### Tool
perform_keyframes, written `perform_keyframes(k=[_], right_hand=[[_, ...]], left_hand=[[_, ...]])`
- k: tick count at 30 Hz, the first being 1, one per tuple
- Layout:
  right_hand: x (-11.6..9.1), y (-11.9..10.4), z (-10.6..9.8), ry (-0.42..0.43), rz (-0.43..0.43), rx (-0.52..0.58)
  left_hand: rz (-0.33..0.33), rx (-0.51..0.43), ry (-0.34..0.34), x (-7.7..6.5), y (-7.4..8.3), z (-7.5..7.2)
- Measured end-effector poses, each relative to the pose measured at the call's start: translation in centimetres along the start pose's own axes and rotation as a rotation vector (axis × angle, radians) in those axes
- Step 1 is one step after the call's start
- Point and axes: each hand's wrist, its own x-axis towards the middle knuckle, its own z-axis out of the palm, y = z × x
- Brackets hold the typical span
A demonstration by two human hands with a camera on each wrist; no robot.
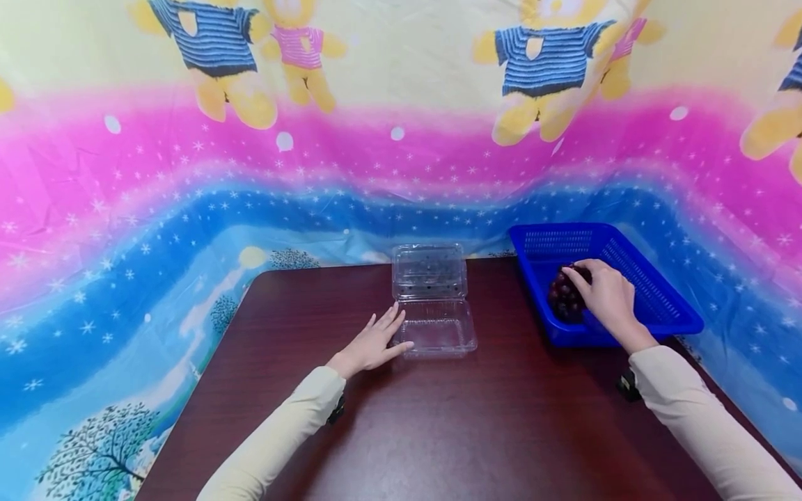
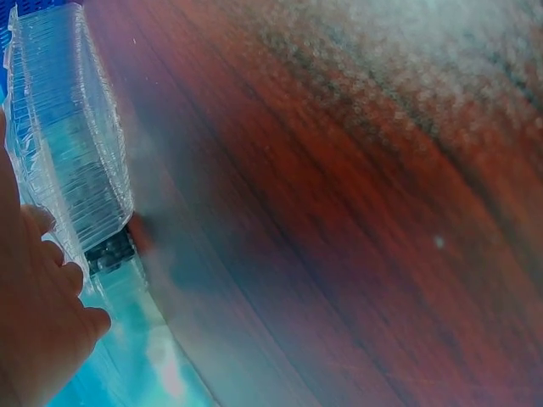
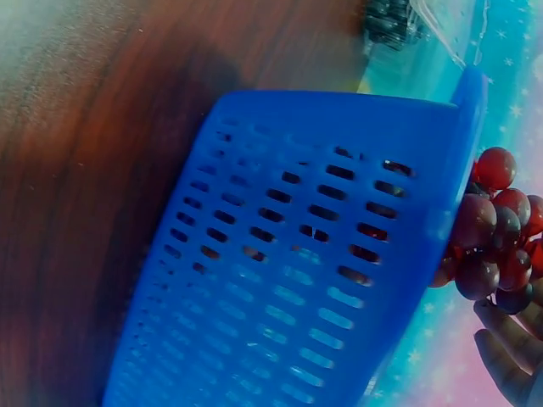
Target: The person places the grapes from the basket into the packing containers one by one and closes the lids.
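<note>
In the head view, my right hand pinches the top of a bunch of dark red grapes inside a blue plastic basket. From the right wrist, the grapes show above the rim of the basket, the hand's fingertips beside them. My left hand, fingers spread and straight, rests at the left edge of a clear plastic clamshell box. The box's lid stands raised at the back. In the left wrist view, the fingers lie alongside the box.
A dark reddish-brown table carries the box near its back edge and the basket at its back right. Close behind and beside the table hangs a printed cloth with bears and snowflakes.
</note>
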Motion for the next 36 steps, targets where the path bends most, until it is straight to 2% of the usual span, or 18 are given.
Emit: perform_keyframes(k=[15,36], right_hand=[[1.8,-1.1,-1.5,0.061,-0.043,0.008],[2.6,-1.6,-2.3,0.091,-0.077,-0.006]], left_hand=[[0.002,-0.011,0.009,0.1,-0.1,0.0],[-0.005,-0.013,0.009,0.0,0.0,0.2]])
